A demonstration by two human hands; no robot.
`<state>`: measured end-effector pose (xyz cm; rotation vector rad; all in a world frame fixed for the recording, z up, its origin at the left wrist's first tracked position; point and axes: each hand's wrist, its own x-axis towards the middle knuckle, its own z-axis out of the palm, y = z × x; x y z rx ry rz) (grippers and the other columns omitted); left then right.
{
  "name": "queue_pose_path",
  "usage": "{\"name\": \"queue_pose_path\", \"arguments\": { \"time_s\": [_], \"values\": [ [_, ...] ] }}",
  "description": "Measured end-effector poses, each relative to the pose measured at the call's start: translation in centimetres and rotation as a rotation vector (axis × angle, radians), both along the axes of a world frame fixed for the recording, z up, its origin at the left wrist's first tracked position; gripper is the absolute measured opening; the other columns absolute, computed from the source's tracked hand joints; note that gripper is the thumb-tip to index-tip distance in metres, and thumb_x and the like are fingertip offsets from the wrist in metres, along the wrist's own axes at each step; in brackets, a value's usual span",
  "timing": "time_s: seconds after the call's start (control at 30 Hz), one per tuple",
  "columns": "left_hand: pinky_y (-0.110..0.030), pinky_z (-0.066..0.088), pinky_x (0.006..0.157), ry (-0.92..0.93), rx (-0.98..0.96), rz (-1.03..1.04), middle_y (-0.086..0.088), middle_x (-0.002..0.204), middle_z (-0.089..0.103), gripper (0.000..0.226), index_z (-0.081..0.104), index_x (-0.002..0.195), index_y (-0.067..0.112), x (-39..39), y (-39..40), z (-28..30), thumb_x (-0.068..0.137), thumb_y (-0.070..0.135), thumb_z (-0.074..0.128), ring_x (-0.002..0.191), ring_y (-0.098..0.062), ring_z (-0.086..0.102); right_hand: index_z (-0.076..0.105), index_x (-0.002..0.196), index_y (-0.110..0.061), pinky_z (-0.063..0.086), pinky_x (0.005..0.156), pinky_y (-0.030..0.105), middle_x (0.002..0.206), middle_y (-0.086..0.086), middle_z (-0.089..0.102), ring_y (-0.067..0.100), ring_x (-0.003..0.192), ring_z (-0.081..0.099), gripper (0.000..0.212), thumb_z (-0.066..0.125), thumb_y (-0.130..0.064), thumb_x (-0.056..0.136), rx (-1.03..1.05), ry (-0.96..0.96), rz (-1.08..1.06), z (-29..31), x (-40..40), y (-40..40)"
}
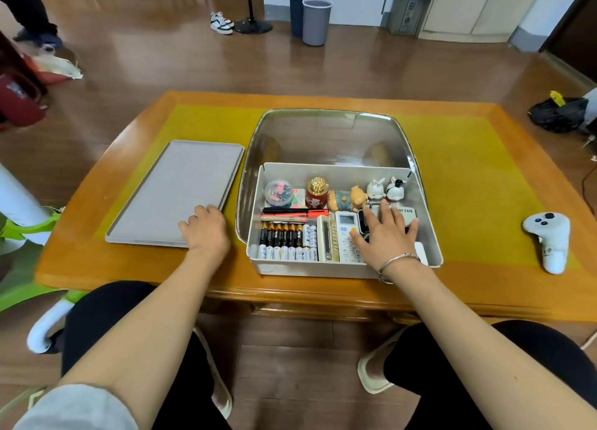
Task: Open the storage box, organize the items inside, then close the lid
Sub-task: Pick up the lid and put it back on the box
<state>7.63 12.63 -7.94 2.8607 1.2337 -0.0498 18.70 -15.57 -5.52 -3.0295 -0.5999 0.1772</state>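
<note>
Hands: right one [386, 235] hides items in the storage box [433, 235].

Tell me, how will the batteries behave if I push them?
The batteries are round cylinders, so one pushed sideways would probably roll. Packed in tight rows against the box wall, they likely shift together. Their smooth wrappers may be slippery to pinch.

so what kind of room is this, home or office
Most likely a home living room, though I can't be sure. A low wooden coffee table stands on a wood floor, a pair of sneakers lies loose by the far wall beside two waste bins, and the storage box holds household odds and ends.
</note>
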Motion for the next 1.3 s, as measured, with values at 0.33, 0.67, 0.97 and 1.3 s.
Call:
{"name": "queue_pose_path", "arguments": {
  "time_s": [0.33, 0.67, 0.97, 1.3],
  "values": [
    [-0.045, 0.034, 0.09, -0.266, 0.129, -0.025, -0.017, 0.12, 0.049, 0.037, 0.055, 0.12, 0.011, 2.5, 1.3, 6.5, 0.086, -0.002, 0.051, 0.112, -0.037, 0.043, 0.016, 0.149, -0.027, -0.001, 0.112, 0.058, 0.157, 0.005, 0.012, 0.025, 0.144, 0.005, 0.064, 0.034, -0.053, 0.092, 0.055, -0.041, 0.014, -0.1, 0.1, 0.0],
    [-0.047, 0.047, 0.08, -0.579, 0.054, -0.09, -0.019, 0.114, 0.063, 0.049, 0.063, 0.121, 0.016, 5.6, 1.4, 13.5, 0.081, -0.01, 0.051, 0.108, -0.041, 0.055, 0.022, 0.147, -0.019, 0.006, 0.118, 0.045, 0.153, 0.005, 0.025, 0.023, 0.142, 0.017, 0.067, 0.052, -0.036, 0.089, 0.257, -0.163, 0.013, 3.0, 1.6, -0.7],
    [-0.042, 0.043, 0.074, -0.892, 0.11, -0.414, -0.013, 0.106, 0.066, 0.037, 0.068, 0.11, 0.016, 7.7, -2.1, 17.8, 0.084, -0.004, 0.051, 0.095, -0.038, 0.054, 0.052, 0.126, -0.005, 0.028, 0.106, 0.031, 0.13, 0.012, 0.053, 0.03, 0.123, 0.044, 0.044, 0.059, -0.003, 0.082, 0.74, -0.262, -0.021, 8.8, 5.9, -3.0],
    [0.0, 0.035, 0.058, -1.033, -0.527, -0.56, 0.012, 0.086, 0.062, 0.011, 0.067, 0.089, 0.026, 8.9, -5.1, 21.6, 0.084, 0.017, 0.071, 0.073, 0.002, 0.053, 0.023, 0.147, -0.007, 0.028, 0.112, 0.039, 0.151, 0.011, 0.03, 0.024, 0.138, 0.03, 0.075, 0.059, -0.039, 0.089, 1.032, -0.134, -0.313, 13.3, 9.4, -5.5]
  ]
}}
